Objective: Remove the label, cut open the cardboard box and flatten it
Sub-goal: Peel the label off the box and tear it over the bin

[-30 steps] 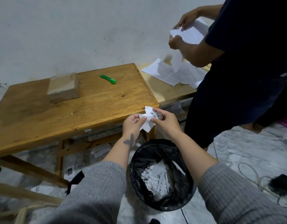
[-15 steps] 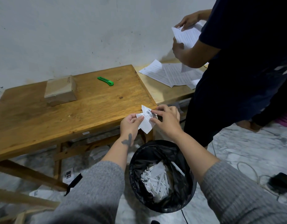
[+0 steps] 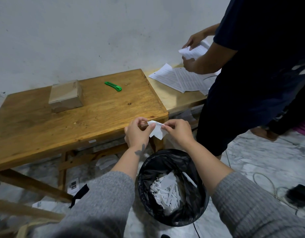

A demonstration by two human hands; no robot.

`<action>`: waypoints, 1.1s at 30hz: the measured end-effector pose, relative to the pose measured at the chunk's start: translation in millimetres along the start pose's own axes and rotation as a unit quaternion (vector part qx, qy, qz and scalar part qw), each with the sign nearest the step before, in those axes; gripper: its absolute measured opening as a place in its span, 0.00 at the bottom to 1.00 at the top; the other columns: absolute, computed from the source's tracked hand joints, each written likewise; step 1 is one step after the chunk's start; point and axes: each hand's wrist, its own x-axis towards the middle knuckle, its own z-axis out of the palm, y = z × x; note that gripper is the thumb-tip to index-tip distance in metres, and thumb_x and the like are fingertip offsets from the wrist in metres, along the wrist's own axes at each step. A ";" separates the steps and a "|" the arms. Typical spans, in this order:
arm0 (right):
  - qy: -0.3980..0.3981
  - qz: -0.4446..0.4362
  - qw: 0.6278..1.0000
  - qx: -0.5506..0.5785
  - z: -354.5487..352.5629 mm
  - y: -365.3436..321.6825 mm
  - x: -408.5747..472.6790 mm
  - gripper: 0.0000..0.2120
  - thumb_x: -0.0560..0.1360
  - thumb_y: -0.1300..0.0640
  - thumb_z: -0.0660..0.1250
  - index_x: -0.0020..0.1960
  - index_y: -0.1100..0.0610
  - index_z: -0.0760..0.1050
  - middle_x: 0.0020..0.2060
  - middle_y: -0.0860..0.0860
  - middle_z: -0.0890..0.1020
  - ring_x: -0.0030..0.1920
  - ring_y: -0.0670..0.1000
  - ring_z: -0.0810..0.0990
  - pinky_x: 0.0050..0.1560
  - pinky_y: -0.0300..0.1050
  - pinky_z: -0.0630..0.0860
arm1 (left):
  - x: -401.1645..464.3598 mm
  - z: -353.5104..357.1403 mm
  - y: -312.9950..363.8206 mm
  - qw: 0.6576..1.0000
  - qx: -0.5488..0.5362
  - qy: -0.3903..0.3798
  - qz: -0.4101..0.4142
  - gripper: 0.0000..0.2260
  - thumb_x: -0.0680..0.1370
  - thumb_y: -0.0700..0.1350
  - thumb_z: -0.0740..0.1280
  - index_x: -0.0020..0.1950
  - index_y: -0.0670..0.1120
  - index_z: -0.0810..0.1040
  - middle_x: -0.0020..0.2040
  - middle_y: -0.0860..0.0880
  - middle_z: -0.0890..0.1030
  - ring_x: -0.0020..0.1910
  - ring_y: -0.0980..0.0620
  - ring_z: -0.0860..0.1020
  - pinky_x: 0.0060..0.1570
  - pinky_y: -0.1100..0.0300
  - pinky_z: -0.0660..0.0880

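**Head view: tearing the peeled label over the bin**

Head camera looks down on both hands raised over a black-lined waste bin (image 3: 172, 219), just in front of the wooden table's (image 3: 96, 114) near corner. The left hand (image 3: 137, 133) and the right hand (image 3: 178, 130) each pinch the white label (image 3: 157, 131) by its upper edge, fingertips close together, the paper hanging crumpled between them. The bin already holds a heap of white paper strips (image 3: 167, 191).

The step in hand looks like shredding or crumpling the removed label before dropping it. To do it well, keep the two pinches right beside each other at the top edge, so a tear starts cleanly, and pull one hand toward the body and the other away instead of straight apart. Keep the paper directly above the bin mouth; at present it hangs nearer the bin's far rim, so pieces could fall to the floor, where other scraps already lie. If adhesive is on the back, which cannot be told from here, it may cling to the fingers.

The cardboard box (image 3: 66, 96) sits closed on the far left of the table, well apart from the hands, with the green cutter (image 3: 113, 86) lying to its right. Cutting and flattening are not yet begun. A second person (image 3: 261, 66) stands at the right sorting printed sheets (image 3: 181, 79).
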 end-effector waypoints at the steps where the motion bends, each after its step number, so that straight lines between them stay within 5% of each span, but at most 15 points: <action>1: -0.012 0.007 1.000 -0.011 -1.7 0.2 0.5 0.06 0.73 0.49 0.69 0.44 0.47 0.83 0.39 0.44 0.84 0.46 0.47 0.80 0.61 0.57 0.71 | 0.4 -1.8 1.2 0.999 0.043 0.012 0.025 0.10 0.70 0.56 0.73 0.47 0.60 0.75 0.46 0.59 0.76 0.54 0.54 0.68 0.51 0.53 0.67; 4: -0.059 -0.004 0.998 0.007 -5.8 0.5 -0.6 0.06 0.73 0.49 0.69 0.44 0.48 0.83 0.40 0.45 0.85 0.46 0.47 0.80 0.57 0.54 0.74 | 3.1 -5.3 5.0 0.988 0.059 -0.097 0.108 0.08 0.73 0.54 0.71 0.50 0.61 0.76 0.53 0.58 0.78 0.56 0.55 0.72 0.52 0.54 0.70; 6: -0.078 -0.018 0.996 0.037 -6.7 -1.7 -2.3 0.08 0.73 0.48 0.69 0.47 0.50 0.84 0.41 0.46 0.85 0.46 0.46 0.80 0.53 0.50 0.77 | 2.9 -4.9 6.5 0.979 0.056 -0.154 0.119 0.03 0.75 0.54 0.69 0.47 0.58 0.80 0.48 0.57 0.81 0.46 0.54 0.76 0.42 0.57 0.71; 8: -0.078 -0.039 0.996 0.013 -5.7 -2.4 -2.6 0.10 0.75 0.47 0.67 0.49 0.50 0.83 0.43 0.46 0.84 0.47 0.46 0.79 0.54 0.50 0.75 | 2.0 -4.0 5.6 0.981 0.061 -0.147 0.112 0.04 0.75 0.53 0.69 0.44 0.54 0.81 0.41 0.54 0.81 0.38 0.54 0.74 0.34 0.59 0.67; 12: -0.061 -0.110 0.982 -0.143 -9.7 -0.3 0.2 0.11 0.78 0.49 0.61 0.51 0.49 0.81 0.43 0.47 0.82 0.46 0.46 0.67 0.55 0.50 0.67 | 0.5 -5.5 3.0 0.980 0.052 -0.153 0.117 0.04 0.76 0.51 0.68 0.42 0.54 0.81 0.40 0.53 0.82 0.35 0.55 0.75 0.34 0.60 0.68; 19: -0.105 -0.121 0.977 -0.143 -11.0 -2.3 -3.2 0.09 0.77 0.49 0.63 0.46 0.51 0.80 0.38 0.48 0.81 0.45 0.51 0.76 0.48 0.48 0.70 | 0.3 -2.8 0.2 0.980 0.068 -0.160 0.095 0.06 0.76 0.51 0.68 0.39 0.54 0.81 0.43 0.54 0.83 0.48 0.54 0.79 0.49 0.55 0.75; 27: 0.018 -0.240 0.959 -0.152 -4.0 -4.4 -13.9 0.10 0.73 0.58 0.59 0.33 0.55 0.67 0.29 0.48 0.72 0.37 0.50 0.66 0.40 0.45 0.63 | -4.3 2.1 9.6 0.984 -0.062 -0.169 -0.019 0.12 0.78 0.44 0.66 0.35 0.49 0.79 0.30 0.56 0.76 0.32 0.57 0.70 0.35 0.61 0.66; 33: 0.066 -0.302 0.928 -0.206 -1.4 5.9 -15.5 0.11 0.74 0.57 0.62 0.33 0.54 0.68 0.28 0.47 0.72 0.36 0.48 0.63 0.38 0.45 0.61 | -9.9 8.3 12.0 0.974 -0.109 -0.180 -0.089 0.09 0.79 0.45 0.66 0.39 0.45 0.80 0.39 0.57 0.78 0.42 0.58 0.74 0.44 0.60 0.69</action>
